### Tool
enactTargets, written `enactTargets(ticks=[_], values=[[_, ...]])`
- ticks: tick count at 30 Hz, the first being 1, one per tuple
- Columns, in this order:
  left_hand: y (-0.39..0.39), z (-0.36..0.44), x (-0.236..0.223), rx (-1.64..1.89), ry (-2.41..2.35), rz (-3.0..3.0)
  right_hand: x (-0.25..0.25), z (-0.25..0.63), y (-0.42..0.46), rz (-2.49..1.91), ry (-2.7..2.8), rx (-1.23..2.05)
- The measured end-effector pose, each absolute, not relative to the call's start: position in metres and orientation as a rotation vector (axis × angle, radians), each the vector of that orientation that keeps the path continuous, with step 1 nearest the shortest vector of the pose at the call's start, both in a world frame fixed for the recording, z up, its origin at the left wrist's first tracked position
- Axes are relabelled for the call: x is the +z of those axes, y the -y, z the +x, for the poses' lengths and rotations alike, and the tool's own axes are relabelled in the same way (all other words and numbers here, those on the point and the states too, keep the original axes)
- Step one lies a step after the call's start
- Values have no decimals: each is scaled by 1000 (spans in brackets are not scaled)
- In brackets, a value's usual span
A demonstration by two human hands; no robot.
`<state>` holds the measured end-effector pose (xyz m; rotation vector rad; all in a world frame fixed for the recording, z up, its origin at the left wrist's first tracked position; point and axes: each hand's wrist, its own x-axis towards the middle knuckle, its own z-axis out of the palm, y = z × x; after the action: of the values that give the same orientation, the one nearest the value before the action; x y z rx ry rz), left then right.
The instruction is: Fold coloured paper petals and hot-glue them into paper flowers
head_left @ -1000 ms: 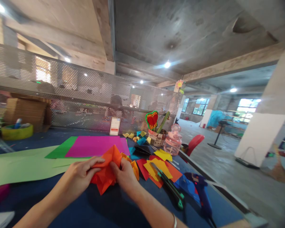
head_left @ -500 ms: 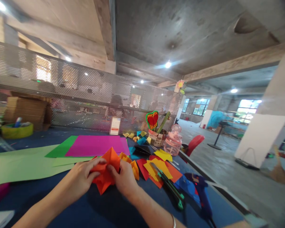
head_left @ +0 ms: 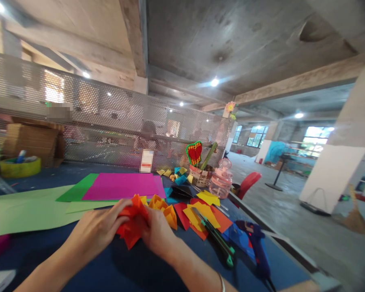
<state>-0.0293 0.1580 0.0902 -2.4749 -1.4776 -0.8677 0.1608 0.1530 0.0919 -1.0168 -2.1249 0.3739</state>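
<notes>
Nr the near edge of the desk (head_left: 134,271), approx. mid-width, the orange-red paper piece (head_left: 131,231) is held up btwn both hands. It is pinched by the L hand (head_left: 99,229) at its upper L side, fingers bent over the folds; its R side is gripped by the R hand (head_left: 161,233), fingertips partly hidden. Folds could be crushed or a pt torn if the pinch is too hard or the hands are pulled unevenly. The paper is thin, matte, sharply creased, w/ a pointed, star-like outline.

Twd the near R corner, the glue gun (head_left: 258,249) is laid nr the R edge: smooth blue plastic, red light visible, heat can't be told. Its cord could be snagged by the R forearm & the gun dragged off; a burn is poss. if hot. Inboard of it, the cutter (head_left: 217,239), slim, black/green, is rested partly on loose yellow & red paper; a cut or slid papers could be caused by a careless reach.

Just beyond the R hand, folded yellow-orange pieces (head_left: 170,217) are grouped, hollow & pointed, easily flattened if bumped. Further, flat magenta sheets (head_left: 121,186) are stacked L of ctr. Twd the far R corner, a clear pink bottle (head_left: 221,184) is stood beside a woven pot (head_left: 202,177); along the far edge, a perforated screen (head_left: 109,129).
</notes>
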Motion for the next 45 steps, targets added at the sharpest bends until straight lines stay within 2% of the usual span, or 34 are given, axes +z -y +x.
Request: enactTargets(ticks=[9, 15, 22, 27, 36, 39, 42, 45], values=[[-150, -25, 94, -1189, 1411, -2475, 92, 158, -151, -1090, 2202, 395], [-149, -22, 93, -1281, 1385, -2475, 94, 160, -149, -977, 2188, 519], [-144, -19, 105, -1346, 1298, -2633, 98, 163, -149, -974, 2190, 448], [-142, -20, 109, -1466, 1418, -2530, 105, 162, -145, -912, 2163, 473], [-145, -20, 101, -1475, 1384, -2364, 103, 162, -146, -961, 2243, 207], [-147, -24, 101, -1315, 1246, -2469, 99, 164, -147, -1023, 2291, 134], [-147, -27, 101, -1167, 1162, -2582, 100, 164, -146, -1052, 2291, 166], [-147, -26, 103, -1309, 1457, -2484, 107, 162, -145, -1004, 2154, 275]])
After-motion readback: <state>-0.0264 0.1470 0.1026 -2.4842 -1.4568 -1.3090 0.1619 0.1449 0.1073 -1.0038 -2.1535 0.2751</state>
